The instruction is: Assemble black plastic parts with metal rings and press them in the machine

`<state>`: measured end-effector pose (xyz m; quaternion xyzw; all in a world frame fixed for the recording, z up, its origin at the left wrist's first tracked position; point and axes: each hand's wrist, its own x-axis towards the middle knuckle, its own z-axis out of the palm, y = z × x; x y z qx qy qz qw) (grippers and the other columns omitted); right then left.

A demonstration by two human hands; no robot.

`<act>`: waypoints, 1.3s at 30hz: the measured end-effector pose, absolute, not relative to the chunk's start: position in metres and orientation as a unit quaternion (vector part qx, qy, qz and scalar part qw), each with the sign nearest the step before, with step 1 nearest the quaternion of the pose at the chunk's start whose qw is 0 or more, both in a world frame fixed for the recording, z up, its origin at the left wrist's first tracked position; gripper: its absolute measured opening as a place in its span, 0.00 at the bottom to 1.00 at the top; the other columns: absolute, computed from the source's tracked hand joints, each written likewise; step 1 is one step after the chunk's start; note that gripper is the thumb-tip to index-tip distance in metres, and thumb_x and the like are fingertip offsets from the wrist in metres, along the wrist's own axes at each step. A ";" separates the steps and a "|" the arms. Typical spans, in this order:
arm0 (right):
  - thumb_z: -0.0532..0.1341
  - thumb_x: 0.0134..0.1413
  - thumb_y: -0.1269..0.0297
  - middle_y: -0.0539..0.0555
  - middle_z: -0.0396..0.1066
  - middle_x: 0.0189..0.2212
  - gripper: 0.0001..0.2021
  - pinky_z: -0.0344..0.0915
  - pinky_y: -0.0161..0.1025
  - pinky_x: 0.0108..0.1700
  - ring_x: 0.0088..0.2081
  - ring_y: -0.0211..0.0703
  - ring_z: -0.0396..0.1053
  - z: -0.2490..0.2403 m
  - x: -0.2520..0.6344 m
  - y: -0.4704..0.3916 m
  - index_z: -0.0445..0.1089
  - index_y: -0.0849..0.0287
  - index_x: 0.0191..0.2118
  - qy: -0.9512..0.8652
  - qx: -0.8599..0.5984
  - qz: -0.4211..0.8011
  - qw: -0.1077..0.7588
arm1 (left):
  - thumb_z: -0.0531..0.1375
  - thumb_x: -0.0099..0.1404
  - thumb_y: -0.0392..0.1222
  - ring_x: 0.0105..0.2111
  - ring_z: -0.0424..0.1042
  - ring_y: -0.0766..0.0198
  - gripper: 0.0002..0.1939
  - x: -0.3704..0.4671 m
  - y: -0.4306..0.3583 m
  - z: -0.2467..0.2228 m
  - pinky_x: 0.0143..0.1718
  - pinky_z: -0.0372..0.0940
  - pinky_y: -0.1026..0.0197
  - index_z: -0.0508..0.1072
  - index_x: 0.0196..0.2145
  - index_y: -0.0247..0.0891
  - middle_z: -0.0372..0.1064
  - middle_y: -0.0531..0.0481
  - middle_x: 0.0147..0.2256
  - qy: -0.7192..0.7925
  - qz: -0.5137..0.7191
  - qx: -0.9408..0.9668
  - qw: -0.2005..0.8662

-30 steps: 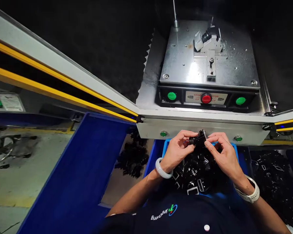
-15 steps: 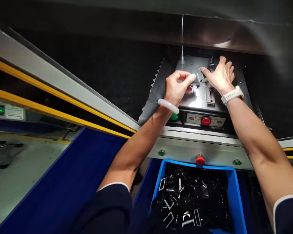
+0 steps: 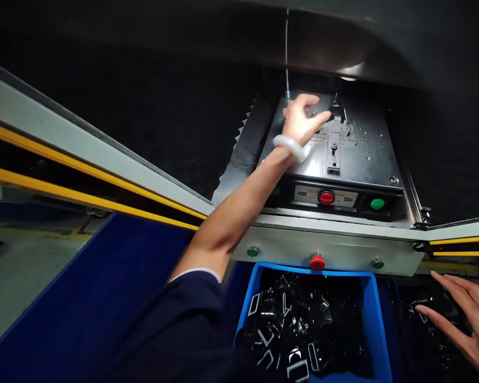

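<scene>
My left hand, with a white bangle at the wrist, is over the metal fixture plate. Its thumb and fingers are apart, and nothing shows between them. Just right of the fingertips a dark part sits at the clamp block on the plate. At the lower right my right hand has its fingers spread above a pile of dark shiny parts, apparently touching none of them.
A blue bin of black parts stands below the machine's front rail. A red button, a green button and a red knob face me. Yellow-striped bars slant along the left.
My right hand has left the fixture and moved down to the lower right. My left hand has opened from its pinch near the fixture. The view has shifted slightly.
</scene>
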<state>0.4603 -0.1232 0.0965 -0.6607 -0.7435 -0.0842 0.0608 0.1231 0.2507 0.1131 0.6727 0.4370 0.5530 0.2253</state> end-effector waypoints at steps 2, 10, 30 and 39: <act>0.54 0.66 0.33 0.57 0.76 0.56 0.33 0.74 0.53 0.42 0.48 0.60 0.77 0.079 0.455 -0.134 0.66 0.46 0.68 -0.726 -0.686 -0.029 0.036 | 0.70 0.62 0.31 0.48 0.75 0.55 0.11 0.093 0.185 0.107 0.51 0.71 0.50 0.80 0.43 0.36 0.77 0.42 0.47 0.458 0.549 0.670 0.199; 0.54 0.67 0.36 0.58 0.78 0.46 0.27 0.72 0.47 0.42 0.40 0.50 0.78 0.030 0.423 -0.074 0.74 0.55 0.48 -0.662 -0.716 0.186 0.125 | 0.66 0.68 0.47 0.37 0.74 0.62 0.11 -0.021 -0.009 0.015 0.35 0.70 0.60 0.82 0.45 0.40 0.73 0.45 0.46 0.576 0.335 0.719 0.196; 0.57 0.72 0.62 0.57 0.75 0.42 0.08 0.67 0.42 0.39 0.43 0.50 0.72 -0.034 0.343 -0.130 0.70 0.56 0.51 -0.788 -0.603 0.123 0.019 | 0.61 0.75 0.51 0.42 0.73 0.51 0.15 0.071 -0.095 0.013 0.42 0.63 0.52 0.78 0.49 0.39 0.74 0.42 0.43 0.568 0.013 0.813 0.125; 0.60 0.70 0.61 0.59 0.74 0.39 0.10 0.68 0.44 0.41 0.42 0.53 0.71 -0.058 0.345 -0.133 0.72 0.59 0.50 -0.804 -0.574 0.153 -0.030 | 0.62 0.72 0.40 0.45 0.72 0.48 0.11 0.080 -0.088 0.007 0.48 0.62 0.47 0.79 0.50 0.39 0.76 0.40 0.46 0.558 -0.041 0.803 0.205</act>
